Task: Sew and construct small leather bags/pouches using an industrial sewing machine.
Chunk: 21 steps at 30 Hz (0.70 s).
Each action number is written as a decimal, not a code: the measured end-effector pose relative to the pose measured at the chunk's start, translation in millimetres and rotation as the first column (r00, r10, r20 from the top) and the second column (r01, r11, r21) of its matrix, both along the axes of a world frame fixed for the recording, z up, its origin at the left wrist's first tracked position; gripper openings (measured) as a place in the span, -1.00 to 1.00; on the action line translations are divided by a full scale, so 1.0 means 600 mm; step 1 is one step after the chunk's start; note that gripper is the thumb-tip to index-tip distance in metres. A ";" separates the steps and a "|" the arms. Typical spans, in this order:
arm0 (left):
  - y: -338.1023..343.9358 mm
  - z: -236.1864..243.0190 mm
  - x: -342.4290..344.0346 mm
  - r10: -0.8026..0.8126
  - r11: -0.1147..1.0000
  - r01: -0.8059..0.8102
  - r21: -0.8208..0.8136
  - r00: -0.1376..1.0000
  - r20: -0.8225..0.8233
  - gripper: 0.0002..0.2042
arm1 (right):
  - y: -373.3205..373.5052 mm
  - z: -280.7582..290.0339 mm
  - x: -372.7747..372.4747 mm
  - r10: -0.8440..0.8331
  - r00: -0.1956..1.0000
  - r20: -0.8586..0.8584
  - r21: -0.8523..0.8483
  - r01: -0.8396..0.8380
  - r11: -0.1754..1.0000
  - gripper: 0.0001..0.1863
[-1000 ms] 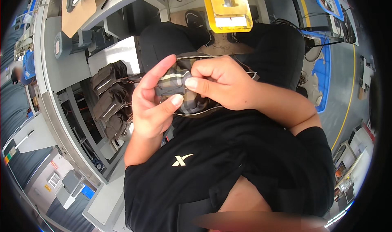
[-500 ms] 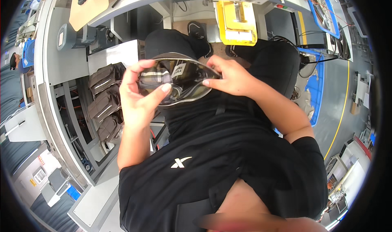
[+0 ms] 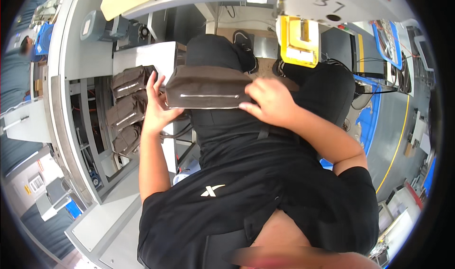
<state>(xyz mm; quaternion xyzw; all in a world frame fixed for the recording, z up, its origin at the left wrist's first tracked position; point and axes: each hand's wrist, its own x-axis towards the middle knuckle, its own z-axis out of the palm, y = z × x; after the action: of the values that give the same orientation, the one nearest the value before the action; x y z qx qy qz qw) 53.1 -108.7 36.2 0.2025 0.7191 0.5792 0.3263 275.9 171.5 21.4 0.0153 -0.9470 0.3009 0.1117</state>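
Note:
A dark brown zippered bag (image 3: pixel 204 89) lies stretched sideways above my lap, with a pale zip line along its front face. At its left end my left hand (image 3: pixel 157 105) cups the bag, thumb along the lower corner and fingers up the side. My right hand (image 3: pixel 271 102) grips the right end, thumb at the lower edge and fingers bent over the top. The bag's opening and inside are turned out of sight. Left of my left hand, several similar brown bags (image 3: pixel 127 109) are stacked in a row.
A yellow machine part (image 3: pixel 299 41) stands ahead, right of my feet. At the upper right hangs the white machine body (image 3: pixel 327 6). A grey motor (image 3: pixel 97 26) sits under the table at the upper left. A blue-edged bin (image 3: pixel 369 112) stands on the floor at my right.
The bag was held open with its checked lining showing; now it is turned so its outer brown front faces up. Both hands have shifted their grip, and the view has moved slightly.

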 end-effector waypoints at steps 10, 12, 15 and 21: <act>0.011 -0.010 -0.044 -0.350 0.929 0.272 -0.250 0.864 -0.362 -0.47 | -0.036 -0.045 -0.131 0.278 0.948 -0.154 0.081 -0.268 0.960 -0.53; -0.025 -0.051 -0.043 -0.202 0.979 0.194 -0.068 0.972 -0.120 -0.59 | -0.053 -0.034 -0.086 0.346 0.938 -0.027 0.086 -0.343 0.935 -0.45; -0.058 -0.067 -0.005 -0.123 0.989 0.073 0.126 0.878 0.463 -0.65 | -0.059 -0.014 -0.026 0.421 0.905 0.066 0.000 -0.422 0.907 -0.41; -0.007 -0.068 0.026 0.143 0.986 -0.135 -0.096 0.987 0.080 -0.45 | 0.009 -0.039 -0.040 -0.050 0.976 0.213 -0.480 0.149 0.864 -0.51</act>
<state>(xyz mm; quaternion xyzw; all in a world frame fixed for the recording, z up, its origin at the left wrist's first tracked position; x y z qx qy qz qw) 68.8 -112.7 -4.3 0.1117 0.7420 0.5758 0.3246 252.1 176.6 -2.2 -0.0923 -0.8446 0.5263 0.0348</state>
